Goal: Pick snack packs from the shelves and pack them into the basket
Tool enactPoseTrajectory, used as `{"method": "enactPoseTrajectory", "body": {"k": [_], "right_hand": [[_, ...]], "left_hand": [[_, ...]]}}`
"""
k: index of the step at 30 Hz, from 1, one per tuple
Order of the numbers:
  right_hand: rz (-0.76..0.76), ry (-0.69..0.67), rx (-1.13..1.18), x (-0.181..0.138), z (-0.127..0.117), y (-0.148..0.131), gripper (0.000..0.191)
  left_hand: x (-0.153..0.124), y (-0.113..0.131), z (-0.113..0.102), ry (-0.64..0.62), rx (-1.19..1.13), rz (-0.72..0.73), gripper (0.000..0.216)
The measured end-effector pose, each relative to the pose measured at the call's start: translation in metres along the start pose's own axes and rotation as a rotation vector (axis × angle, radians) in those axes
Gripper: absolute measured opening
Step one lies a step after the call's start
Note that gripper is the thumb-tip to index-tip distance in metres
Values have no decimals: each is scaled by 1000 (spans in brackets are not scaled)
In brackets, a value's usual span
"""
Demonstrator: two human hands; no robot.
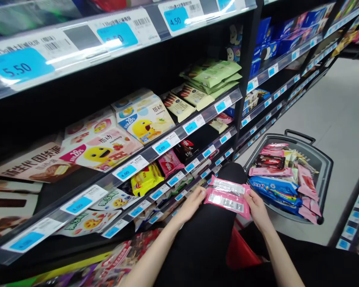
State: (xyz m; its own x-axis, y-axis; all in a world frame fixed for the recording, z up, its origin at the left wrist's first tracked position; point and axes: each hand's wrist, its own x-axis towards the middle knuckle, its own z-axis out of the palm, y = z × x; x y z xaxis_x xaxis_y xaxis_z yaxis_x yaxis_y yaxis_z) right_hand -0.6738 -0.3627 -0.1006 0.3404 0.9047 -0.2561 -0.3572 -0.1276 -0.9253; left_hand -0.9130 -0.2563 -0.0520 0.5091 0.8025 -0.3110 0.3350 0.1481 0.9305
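Note:
I hold a small stack of flat pink snack packets (pixel 228 195) over my black-clad knee, label side up. My left hand (pixel 192 204) grips their left end, fingers curled under the edge. My right hand (pixel 258 209) grips their right end with the thumb on top. Just right of my hands a dark grey shopping basket (pixel 323 163) stands on the floor. Inside it lie several snack packs, mostly pink, plus a blue biscuit pack (pixel 272 186) and a dark brown pack (pixel 269 161).
Black shop shelves (pixel 197 119) run along my left, stocked with snack boxes and bags behind blue price tags (pixel 126 172). A second shelf unit (pixel 354 223) stands at the right edge. The grey aisle floor (pixel 341 115) stretches away ahead. A red object (pixel 241 253) lies by my legs.

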Motion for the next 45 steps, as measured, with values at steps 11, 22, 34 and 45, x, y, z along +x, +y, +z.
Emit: {"method": "enactPoseTrajectory", "body": {"k": [11,22,34,45], "right_hand": [[75,-80,75,1,9,1,44],[-236,-18,-422,-19,-7,-50,33],[-306,76,-306,-20,-15,-52,23],[-265,330,-59,-18,9,-43,46]], "left_hand": [[45,8,25,-120,-420,-139,45],[-5,67,5,11,371,302,34],[2,63,23,182,30,189,26],[13,37,46,196,10,150,37]]}}
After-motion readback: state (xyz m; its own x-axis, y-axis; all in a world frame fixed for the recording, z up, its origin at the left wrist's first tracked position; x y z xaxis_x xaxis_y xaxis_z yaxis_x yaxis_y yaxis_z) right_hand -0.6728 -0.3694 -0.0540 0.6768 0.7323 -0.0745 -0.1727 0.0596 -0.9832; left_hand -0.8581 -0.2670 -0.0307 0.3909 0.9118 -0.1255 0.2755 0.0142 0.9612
